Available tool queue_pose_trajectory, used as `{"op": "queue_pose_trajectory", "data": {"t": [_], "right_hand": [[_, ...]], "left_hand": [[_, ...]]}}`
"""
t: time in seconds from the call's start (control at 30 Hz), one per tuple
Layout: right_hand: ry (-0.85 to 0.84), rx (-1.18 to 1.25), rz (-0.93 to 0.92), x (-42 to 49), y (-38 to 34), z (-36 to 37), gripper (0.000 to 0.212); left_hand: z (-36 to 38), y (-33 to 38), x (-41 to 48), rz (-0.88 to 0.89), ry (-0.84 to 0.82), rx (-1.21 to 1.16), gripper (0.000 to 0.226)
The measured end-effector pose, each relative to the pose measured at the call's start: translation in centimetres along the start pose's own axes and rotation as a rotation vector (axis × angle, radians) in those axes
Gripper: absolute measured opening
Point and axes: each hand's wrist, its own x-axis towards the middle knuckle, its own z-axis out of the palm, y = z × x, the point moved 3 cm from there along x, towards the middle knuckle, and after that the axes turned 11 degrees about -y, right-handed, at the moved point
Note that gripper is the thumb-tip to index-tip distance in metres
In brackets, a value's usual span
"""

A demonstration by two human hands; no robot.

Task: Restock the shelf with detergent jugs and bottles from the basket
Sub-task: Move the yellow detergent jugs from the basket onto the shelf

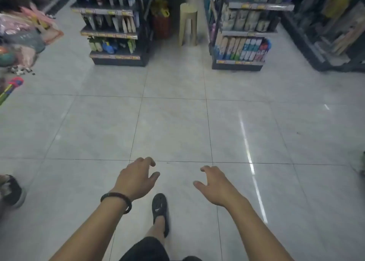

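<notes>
Several floor tiles (173, 126): pale, glossy squares stretch between the person and the shelves; the step in hand looks like the walk to the goods, so a straight line up the middle suits best.
Left shelf unit (116, 33): dark, with tubes on the upper tiers and green and blue bottles on the lowest; it stands well apart from the hands.
Right shelf unit (241, 43): rows of upright boxes; which unit needs the detergent I cannot tell.
Stool (188, 23): cream plastic, standing in the gap between the two units; pass to its left rather than bump it.
Basket (162, 26): red, on the floor in the same gap, just left of the stool and beside the left unit.
Jug (160, 9): something yellow sits on top of the basket, too blurred to name for certain.
Left hand (136, 179): holds nothing, fingers loosely curled, held low in front of the body.
Right hand (215, 183): likewise holds nothing, fingers loose and spread.
Advice: stop close to the basket, bend beside it, and take a heavy jug by its handle.
Shoe (160, 207): black, planted forward between the arms.
</notes>
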Motion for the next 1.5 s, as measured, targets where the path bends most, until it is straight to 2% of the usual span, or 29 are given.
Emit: {"op": "queue_pose_trajectory", "data": {"t": [0.2, 0.33, 0.6, 1.03, 1.37, 1.5], "right_hand": [[-0.049, -0.082, 0.099, 9.5, -4.9, -6.0, 0.076], [-0.051, -0.053, 0.120, 14.4, -7.3, -9.8, 0.075], [-0.060, -0.024, 0.130, 24.7, -8.2, -17.7, 0.075], [-0.152, -0.139, 0.072, 46.9, -11.5, -40.9, 0.075], [-0.114, -0.157, 0.041, 65.0, -18.5, -56.7, 0.073], [-0.136, -0.187, 0.078, 71.3, -22.6, -63.0, 0.074]], "left_hand": [[-5.7, -1.8, 9.7, 0.047, -0.107, 0.051, 0.040], [-9.7, -2.2, 15.3, 0.072, -0.156, 0.118, 0.040], [-15.7, -1.1, 28.2, 0.035, -0.206, 0.098, 0.039], [-31.5, 5.2, 51.5, -0.066, -0.162, 0.096, 0.038], [-43.8, 3.4, 72.6, -0.097, -0.128, 0.004, 0.038], [-49.4, 3.0, 80.8, -0.070, -0.202, 0.019, 0.040]]}}
